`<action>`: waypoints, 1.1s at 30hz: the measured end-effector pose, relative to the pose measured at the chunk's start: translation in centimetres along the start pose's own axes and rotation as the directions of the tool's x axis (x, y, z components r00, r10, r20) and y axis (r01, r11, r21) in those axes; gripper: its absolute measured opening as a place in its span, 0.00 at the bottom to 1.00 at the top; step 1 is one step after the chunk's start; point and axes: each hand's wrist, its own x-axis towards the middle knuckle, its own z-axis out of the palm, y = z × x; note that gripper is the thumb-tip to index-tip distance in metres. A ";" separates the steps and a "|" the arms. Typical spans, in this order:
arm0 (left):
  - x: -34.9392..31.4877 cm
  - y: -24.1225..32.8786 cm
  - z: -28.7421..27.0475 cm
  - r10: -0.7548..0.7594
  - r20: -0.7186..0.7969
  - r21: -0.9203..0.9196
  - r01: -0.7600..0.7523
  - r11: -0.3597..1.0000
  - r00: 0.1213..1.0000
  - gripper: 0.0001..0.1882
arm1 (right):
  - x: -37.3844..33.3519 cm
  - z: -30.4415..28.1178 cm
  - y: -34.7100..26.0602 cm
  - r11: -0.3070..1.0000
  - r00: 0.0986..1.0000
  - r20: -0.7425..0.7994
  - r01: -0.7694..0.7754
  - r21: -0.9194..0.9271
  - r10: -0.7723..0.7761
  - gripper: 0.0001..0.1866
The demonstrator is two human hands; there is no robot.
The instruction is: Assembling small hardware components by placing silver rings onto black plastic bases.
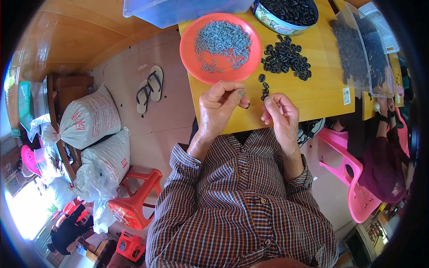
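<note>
My left hand [220, 106] is closed in a pinch over the table's front edge, beside the plate. A small black part [247, 106] shows at its fingertips. To its right, my right hand [282, 117] has thumb and forefinger pressed together; what they hold, if anything, is hidden. Right by those fingertips lie a few small black oval parts [265, 91]. Farther back is a loose pile of the same black parts [288, 56], which seem to have holes. An orange-red plate [190, 62] holds many small grey metal pins or screws [223, 38].
The yellow table [326, 67] also bears a round tin [279, 27] of black parts and clear bins [357, 58] at the right. A blue translucent tub [178, 11] stands at the back left. Sandals [149, 89], white sacks [91, 118] and a red stool [138, 196] are leftward; a person [386, 165] sits rightward.
</note>
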 end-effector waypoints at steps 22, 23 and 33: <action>-0.2 -1.2 -0.3 -0.179 0.105 -0.350 0.205 0.914 0.978 0.12 | 0.3 1.5 -0.5 0.998 0.992 0.113 0.061 -0.022 -0.058 0.10; -0.2 -1.1 -0.3 -0.181 0.107 -0.348 0.207 0.914 0.978 0.12 | 0.3 1.5 -0.6 0.998 0.992 0.112 0.058 -0.028 -0.054 0.10; -0.3 -1.1 -0.4 -0.169 0.114 -0.315 0.196 0.929 0.979 0.11 | 0.2 1.5 -0.6 0.992 0.989 0.125 0.094 -0.085 -0.083 0.09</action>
